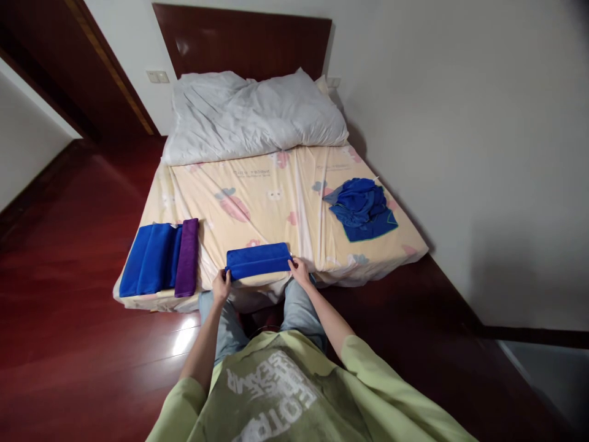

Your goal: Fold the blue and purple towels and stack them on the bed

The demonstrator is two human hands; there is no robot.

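A blue towel, folded into a long narrow strip with a crease along its length, lies at the bed's near edge. My left hand pinches its near left corner. At the near right corner my right hand grips the same towel between thumb and fingers. To the left lie folded blue towels side by side, with a folded purple towel along their right side. A crumpled heap of blue towels rests on the right part of the bed; one with a green-stitched edge sticks out beneath.
The bed has a pale sheet printed with carrots. A white quilt is bunched against the dark wooden headboard. A white wall stands along the right, and red wooden floor runs along the left.
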